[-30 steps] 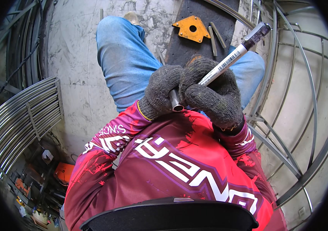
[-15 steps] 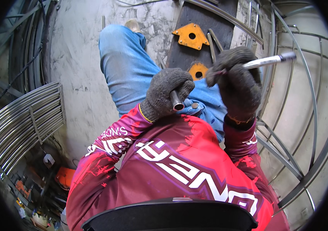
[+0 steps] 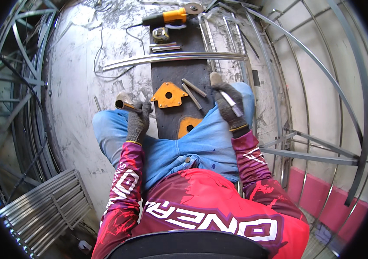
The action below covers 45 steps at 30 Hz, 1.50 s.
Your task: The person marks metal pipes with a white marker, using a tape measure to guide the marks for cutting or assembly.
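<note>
In a dark knitted glove, my left hand [image 3: 137,123] is closed around a short metal tube [image 3: 126,105], its open end showing at the left above my knee. My right hand [image 3: 228,110], gloved the same way, rests by my right knee with its fingers closed on a silver marker pen [image 3: 232,103]. Between the hands, an orange house-shaped welding magnet [image 3: 161,100] lies on a dark board [image 3: 166,123]. A second orange magnet [image 3: 184,124] is partly covered by my leg. Two short metal bars [image 3: 192,96] lie beside the first magnet.
Long shiny tubes [image 3: 179,56] lie across the board. Farther off are a tape measure [image 3: 161,34], more short pieces [image 3: 165,48] and a yellow-black angle grinder [image 3: 173,16] with its cord. Metal frames [image 3: 330,153] stand at right; a slatted metal panel [image 3: 48,207] at lower left.
Both hands have moved away from my chest and apart, the left out with the tube, the right down to my knee with the pen. The view has shifted, showing the grinder and tape measure.
</note>
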Available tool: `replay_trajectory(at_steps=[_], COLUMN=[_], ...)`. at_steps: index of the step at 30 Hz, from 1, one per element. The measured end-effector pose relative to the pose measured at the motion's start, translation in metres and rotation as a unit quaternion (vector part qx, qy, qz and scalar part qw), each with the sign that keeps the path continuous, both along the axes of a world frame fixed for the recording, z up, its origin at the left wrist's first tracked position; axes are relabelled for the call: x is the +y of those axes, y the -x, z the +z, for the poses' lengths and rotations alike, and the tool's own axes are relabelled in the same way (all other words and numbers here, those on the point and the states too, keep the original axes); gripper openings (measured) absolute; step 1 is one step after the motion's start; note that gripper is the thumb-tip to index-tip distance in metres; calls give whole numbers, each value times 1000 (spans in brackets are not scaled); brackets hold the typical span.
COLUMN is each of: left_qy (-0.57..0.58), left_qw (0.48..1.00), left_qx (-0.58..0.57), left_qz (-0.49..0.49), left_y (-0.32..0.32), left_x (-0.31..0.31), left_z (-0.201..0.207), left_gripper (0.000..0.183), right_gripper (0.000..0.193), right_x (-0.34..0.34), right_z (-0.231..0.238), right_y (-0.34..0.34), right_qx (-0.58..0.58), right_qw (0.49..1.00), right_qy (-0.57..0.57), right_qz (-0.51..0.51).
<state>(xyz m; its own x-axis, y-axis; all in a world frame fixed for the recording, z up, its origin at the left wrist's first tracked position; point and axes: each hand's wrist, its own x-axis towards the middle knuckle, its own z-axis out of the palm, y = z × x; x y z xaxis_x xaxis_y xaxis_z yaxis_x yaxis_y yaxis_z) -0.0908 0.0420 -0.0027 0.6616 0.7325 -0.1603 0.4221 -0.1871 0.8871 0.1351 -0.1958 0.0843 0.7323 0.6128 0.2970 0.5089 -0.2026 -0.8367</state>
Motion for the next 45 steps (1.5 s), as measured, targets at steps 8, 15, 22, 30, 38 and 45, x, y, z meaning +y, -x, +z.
replay_trajectory(at_steps=[8,15,22,30,38,45], left_qy=[-166,-274,-170,-389,-320,-344], left_qw=[971,928,896,771,791,784], left_qx=[-140,-117,-86,97,123,211], left_qz=[-103,-222,-402,-495,-507,-472], left_y=[-82,-189,-246,-273,-287,-291], left_x=[46,27,40,-26,-51,-55], left_z=[140,276,118,71,52,31], left_gripper=[37,31,14,28,29,36], right_gripper=[18,18,14,24,20,20], right_x=[16,8,10,-17,-20,-16], right_z=[-7,-11,26,4,-6,-1], right_y=[4,0,9,0,-7,-5], right_qx=[-8,0,-53,209,84,160], right_qw=[1000,998,974,883,944,922], right_qy=[-6,-65,-172,-318,-165,-234], right_qz=[28,-2,-137,-275,-274,-265])
